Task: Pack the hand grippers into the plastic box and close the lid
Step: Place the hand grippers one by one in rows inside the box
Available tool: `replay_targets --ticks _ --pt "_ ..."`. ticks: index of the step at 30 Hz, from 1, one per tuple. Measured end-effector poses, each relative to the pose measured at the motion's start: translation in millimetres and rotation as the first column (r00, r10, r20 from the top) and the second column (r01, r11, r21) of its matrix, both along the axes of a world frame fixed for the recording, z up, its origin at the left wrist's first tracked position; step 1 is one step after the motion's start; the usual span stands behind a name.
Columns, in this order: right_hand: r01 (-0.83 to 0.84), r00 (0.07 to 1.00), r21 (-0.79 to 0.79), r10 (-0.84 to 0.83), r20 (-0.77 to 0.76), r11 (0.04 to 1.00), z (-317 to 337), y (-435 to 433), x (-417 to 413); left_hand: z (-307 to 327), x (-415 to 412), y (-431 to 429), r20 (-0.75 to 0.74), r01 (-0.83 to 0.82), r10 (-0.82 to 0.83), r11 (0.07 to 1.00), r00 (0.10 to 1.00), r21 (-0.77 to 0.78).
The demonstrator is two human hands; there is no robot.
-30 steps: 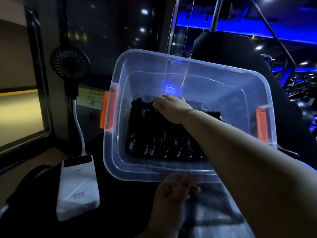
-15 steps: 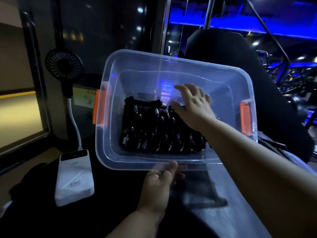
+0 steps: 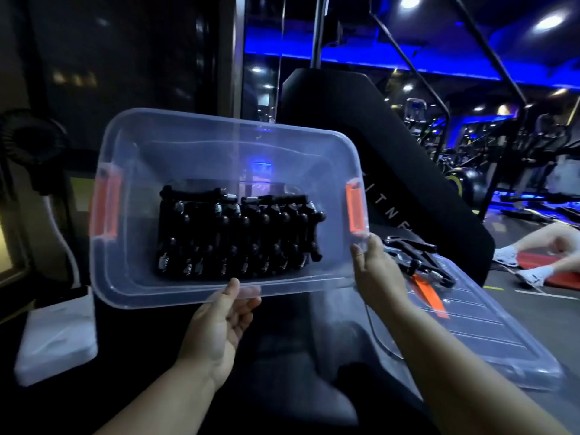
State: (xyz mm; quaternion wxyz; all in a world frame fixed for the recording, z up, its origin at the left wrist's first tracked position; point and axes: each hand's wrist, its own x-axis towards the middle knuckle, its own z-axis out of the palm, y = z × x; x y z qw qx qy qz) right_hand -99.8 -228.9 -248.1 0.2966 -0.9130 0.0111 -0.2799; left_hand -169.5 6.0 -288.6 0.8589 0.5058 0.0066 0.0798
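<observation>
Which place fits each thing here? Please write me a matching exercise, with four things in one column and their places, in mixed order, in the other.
Things
1. left hand
2. right hand
3. lid
4. packed hand grippers

Places
A. in a row inside the plastic box
B. lying to the right of the box
C. gripping the near long rim of the box
D. gripping the near right corner of the box

Pairs: 1-C, 2-D, 3-B, 4-A
</observation>
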Motion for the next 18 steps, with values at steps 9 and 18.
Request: replay_targets --ticks 9,18 --pt "-0.108 0.987 0.092 0.118 -0.111 0.990 -4 -19 -2 5 4 -34 -0.055 0.058 -0.058 0.998 0.997 0.008" --pt "0.010 0.913 -0.218 -0.098 -0.396 0.976 -28 -70 -20 -5 5 -38 0.037 -0.014 0.010 0.993 0.999 0.114"
